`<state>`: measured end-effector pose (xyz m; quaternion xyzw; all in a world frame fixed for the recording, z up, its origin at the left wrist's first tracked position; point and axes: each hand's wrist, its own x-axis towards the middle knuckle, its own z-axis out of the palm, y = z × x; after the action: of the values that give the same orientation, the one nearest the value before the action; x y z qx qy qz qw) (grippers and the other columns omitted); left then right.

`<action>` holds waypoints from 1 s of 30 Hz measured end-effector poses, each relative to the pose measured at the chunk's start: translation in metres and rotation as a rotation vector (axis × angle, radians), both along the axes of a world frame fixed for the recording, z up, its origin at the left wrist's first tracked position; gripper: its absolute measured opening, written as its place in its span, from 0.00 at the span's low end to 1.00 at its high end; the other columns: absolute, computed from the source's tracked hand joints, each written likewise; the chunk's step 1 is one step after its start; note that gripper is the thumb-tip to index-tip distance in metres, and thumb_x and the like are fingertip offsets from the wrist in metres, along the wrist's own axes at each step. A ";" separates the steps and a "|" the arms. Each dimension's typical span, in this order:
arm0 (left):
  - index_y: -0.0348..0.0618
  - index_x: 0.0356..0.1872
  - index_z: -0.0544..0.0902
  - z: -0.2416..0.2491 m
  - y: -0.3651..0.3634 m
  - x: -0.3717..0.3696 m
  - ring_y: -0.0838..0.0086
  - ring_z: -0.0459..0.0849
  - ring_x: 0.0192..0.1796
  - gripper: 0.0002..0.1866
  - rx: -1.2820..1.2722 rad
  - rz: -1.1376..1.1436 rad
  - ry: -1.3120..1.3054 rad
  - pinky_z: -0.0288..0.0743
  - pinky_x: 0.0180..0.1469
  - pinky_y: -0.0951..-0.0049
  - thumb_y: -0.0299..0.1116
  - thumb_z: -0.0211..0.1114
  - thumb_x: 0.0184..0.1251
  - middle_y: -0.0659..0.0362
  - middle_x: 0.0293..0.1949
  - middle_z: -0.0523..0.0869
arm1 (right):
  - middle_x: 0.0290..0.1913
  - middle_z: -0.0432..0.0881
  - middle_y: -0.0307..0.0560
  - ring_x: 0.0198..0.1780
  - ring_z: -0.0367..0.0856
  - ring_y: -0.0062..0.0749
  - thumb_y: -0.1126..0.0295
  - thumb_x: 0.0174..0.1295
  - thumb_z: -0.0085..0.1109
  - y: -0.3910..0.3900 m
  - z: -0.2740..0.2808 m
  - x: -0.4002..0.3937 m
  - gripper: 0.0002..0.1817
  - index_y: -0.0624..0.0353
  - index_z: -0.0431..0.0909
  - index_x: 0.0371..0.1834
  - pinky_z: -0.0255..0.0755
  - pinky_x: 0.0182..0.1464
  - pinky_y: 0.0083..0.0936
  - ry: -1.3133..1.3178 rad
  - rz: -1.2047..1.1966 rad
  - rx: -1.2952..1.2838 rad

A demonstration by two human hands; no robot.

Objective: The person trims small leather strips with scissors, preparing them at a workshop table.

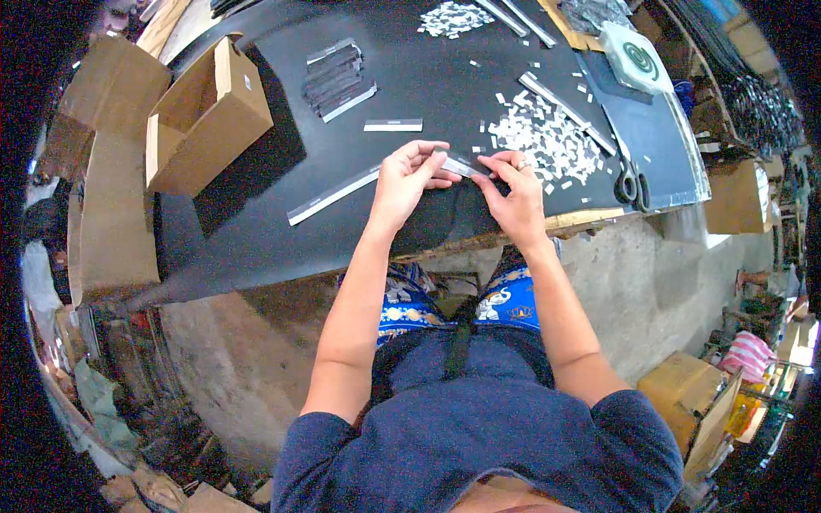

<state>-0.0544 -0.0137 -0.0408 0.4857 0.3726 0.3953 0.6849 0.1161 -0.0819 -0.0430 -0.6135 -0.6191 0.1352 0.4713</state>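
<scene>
Between both hands, over the table's near edge, is a narrow black-and-white strip (462, 168). My left hand (405, 184) is closed on its left end, thumb on top. The thumb and fingers of my right hand (516, 198) pinch its right end. Beside my left hand, a longer black-and-white strip (329, 198) lies slanted on the table, its upper end hidden behind the hand. A short strip (393, 126) lies just beyond the hands. To the right of my right hand spreads a pile of small white and dark pieces (552, 141), with another long strip (569, 113) across it.
An open cardboard box (218, 128) stands on the black table (231, 261) at left. Farther back are a bundle of dark strips (333, 81) and another heap of white pieces (455, 20). Black-handled scissors (633, 184) and a white package (635, 57) lie at right.
</scene>
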 end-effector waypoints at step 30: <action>0.39 0.42 0.86 0.033 0.011 -0.031 0.83 0.79 0.27 0.09 0.203 -0.048 0.342 0.71 0.27 0.83 0.32 0.67 0.65 0.62 0.30 0.85 | 0.35 0.82 0.46 0.35 0.81 0.34 0.81 0.55 0.65 -0.009 0.010 0.007 0.10 0.56 0.86 0.40 0.73 0.37 0.25 0.080 -0.056 0.210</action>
<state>-0.0853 -0.0027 -0.0079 0.6209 0.4301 0.3260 0.5685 0.1232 -0.0908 -0.0334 -0.5718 -0.5932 0.0806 0.5609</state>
